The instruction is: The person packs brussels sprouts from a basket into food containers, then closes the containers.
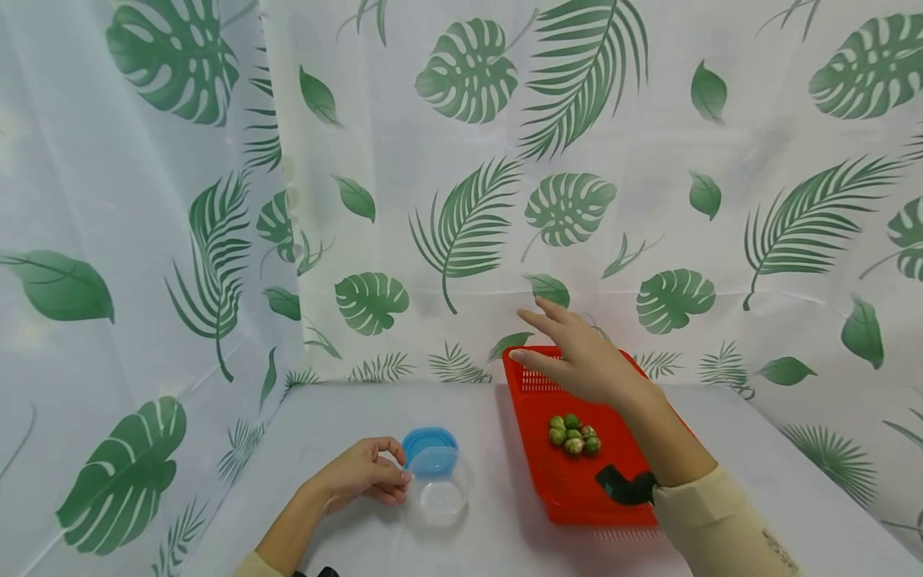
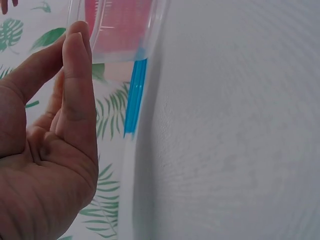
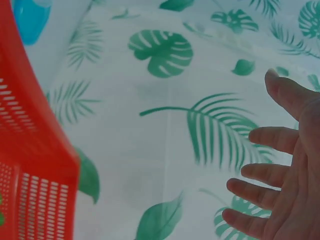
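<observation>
My left hand (image 1: 371, 474) pinches the rim of a clear plastic container (image 1: 441, 503) between thumb and fingers. In the left wrist view the clear wall of the container (image 2: 120, 52) extends beyond the fingertips. Just behind it on the table lies a blue lid (image 1: 427, 437), partly seen through the clear plastic. Over the red plastic basket (image 1: 534, 473) hovers my right hand (image 1: 577, 357), fingers spread and holding nothing. Several Brussels sprouts (image 1: 574, 435) sit clustered on the basket's floor, below the right hand and apart from it.
A pale cloth covers the table (image 1: 346, 401). Leaf-printed curtains (image 1: 461, 240) hang behind the table and along its left side. The basket's perforated side wall (image 3: 45, 200) rises at the left of the right wrist view.
</observation>
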Tool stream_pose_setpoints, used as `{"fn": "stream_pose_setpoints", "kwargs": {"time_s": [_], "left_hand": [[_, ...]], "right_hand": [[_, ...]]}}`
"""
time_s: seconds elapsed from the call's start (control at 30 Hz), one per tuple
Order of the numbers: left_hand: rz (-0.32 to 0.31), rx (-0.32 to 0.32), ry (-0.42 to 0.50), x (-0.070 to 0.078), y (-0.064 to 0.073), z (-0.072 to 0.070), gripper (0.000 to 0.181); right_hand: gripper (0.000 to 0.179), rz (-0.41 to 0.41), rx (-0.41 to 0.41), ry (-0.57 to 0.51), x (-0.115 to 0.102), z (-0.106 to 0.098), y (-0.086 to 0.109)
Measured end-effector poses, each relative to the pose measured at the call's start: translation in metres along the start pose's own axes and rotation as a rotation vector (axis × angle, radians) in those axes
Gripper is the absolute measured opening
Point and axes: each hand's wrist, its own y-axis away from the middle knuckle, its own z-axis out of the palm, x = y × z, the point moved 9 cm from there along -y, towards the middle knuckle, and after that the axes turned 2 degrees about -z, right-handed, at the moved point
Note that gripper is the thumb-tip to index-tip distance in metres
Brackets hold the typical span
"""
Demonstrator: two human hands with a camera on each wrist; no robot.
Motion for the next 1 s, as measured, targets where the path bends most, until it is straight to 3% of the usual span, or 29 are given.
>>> {"fn": "stream_pose_setpoints", "kwargs": {"time_s": [0.13, 0.37, 0.67, 1.0], "left_hand": [[0.018, -0.007, -0.013, 0.002, -0.001, 0.001, 0.029], [0.043, -0.046, -0.036, 0.003, -0.001, 0.004, 0.044], [0.089, -0.065, -0.113, 0.010, -0.001, 0.003, 0.043], [0.095, -0.117, -0.095, 0.011, -0.004, 0.006, 0.045]], "right_hand": [[0.073, 0.004, 0.001, -0.038, 0.015, 0.003, -0.011], [0.067, 0.043, 0.025, -0.094, 0.046, 0.015, -0.020], [0.063, 0.057, 0.039, -0.161, 0.079, 0.032, -0.026], [0.056, 0.059, 0.024, -0.220, 0.100, 0.051, -0.027]]}}
